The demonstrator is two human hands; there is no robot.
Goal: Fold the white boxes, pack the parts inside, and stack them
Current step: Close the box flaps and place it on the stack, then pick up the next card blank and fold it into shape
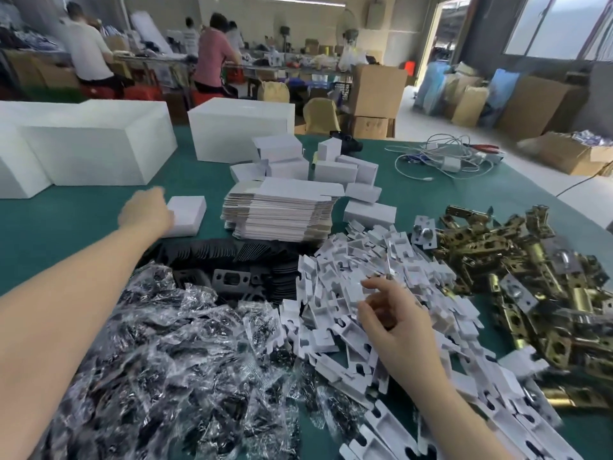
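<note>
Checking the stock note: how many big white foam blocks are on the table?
3: one at the far left edge, one beside it, one farther right behind the small boxes. Others may be out of frame.

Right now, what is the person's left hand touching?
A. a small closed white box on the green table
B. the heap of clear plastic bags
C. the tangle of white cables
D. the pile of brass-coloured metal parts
A: the left hand is stretched forward and rests on the small closed white box, left of the stack of flat unfolded boxes.
</note>
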